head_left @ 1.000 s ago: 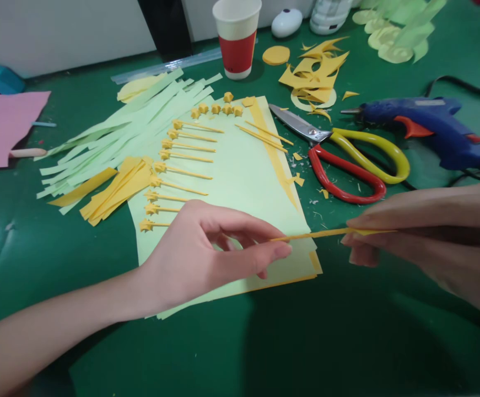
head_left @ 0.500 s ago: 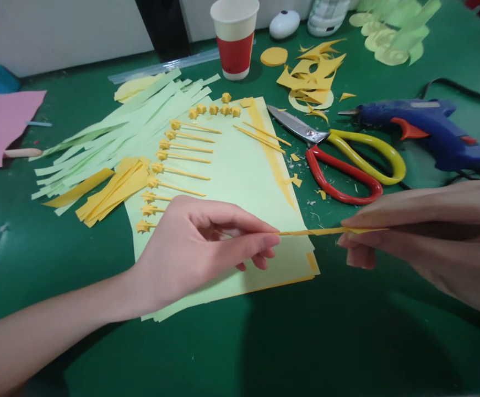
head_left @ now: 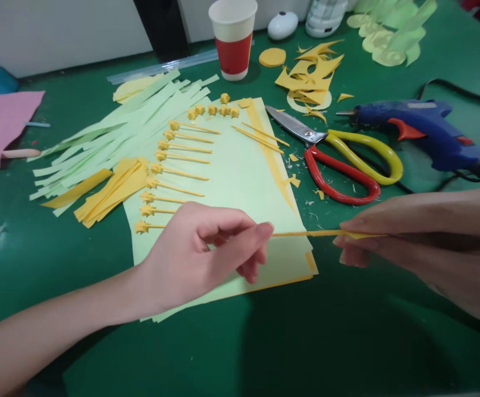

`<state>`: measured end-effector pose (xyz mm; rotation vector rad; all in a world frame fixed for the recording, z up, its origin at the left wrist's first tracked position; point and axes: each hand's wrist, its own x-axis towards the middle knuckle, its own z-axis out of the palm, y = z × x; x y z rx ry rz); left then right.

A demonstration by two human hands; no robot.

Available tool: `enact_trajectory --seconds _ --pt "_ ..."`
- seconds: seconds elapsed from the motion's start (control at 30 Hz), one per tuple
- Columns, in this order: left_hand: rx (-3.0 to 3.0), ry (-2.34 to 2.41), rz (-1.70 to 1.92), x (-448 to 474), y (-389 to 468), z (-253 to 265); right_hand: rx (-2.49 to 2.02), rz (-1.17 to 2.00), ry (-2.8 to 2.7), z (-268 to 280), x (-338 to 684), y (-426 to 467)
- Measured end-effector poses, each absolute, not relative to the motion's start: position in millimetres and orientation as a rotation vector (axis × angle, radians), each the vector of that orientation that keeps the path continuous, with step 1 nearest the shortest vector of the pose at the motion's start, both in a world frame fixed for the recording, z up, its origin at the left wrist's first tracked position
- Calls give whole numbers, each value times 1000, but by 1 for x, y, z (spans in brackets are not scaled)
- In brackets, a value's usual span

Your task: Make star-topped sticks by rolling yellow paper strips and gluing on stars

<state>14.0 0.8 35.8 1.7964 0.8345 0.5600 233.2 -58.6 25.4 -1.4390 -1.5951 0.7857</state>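
Observation:
A thin stick wrapped in yellow paper (head_left: 306, 234) stretches level between my two hands. My left hand (head_left: 215, 248) pinches its left end between thumb and fingers. On the right, my right hand (head_left: 425, 237) is closed on the other end, where a loose tail of yellow paper strip shows between the fingers. Beneath lies a stack of pale green sheets (head_left: 240, 176). Several yellow sticks with star-like paper heads (head_left: 182, 165) lie in a column on it, some partly behind my left hand. Two bare yellow sticks (head_left: 260, 138) rest near the stack's right edge.
Scissors (head_left: 339, 160) and a blue glue gun (head_left: 421, 127) lie beyond my right hand. Green paper strips (head_left: 111, 138) and yellow strips (head_left: 113, 193) are at left. A paper cup (head_left: 233, 49) stands at the back, beside yellow scraps (head_left: 312, 74).
My left thumb has slid upward over the fingers at the stick's end, and the fingers have curled. The right hand keeps its grip in nearly the same place.

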Motion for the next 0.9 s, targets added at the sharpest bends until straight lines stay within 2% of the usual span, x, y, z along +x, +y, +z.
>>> enact_trajectory --seconds 0.1,0.4,0.53,0.77,0.9 --pt "1927 797 551 11 0 33 -1347 972 -1536 27 230 -55" --pt "2527 630 572 12 -17 19 -1206 1793 -1036 19 214 -58" --pt "2554 615 670 8 -16 15 -1155 1957 -863 21 210 -56" --pt "2566 614 420 3 -12 24 -1140 2163 -612 21 212 -53" --pt "2539 713 500 0 -19 25 -1114 2175 -564 19 212 -53"
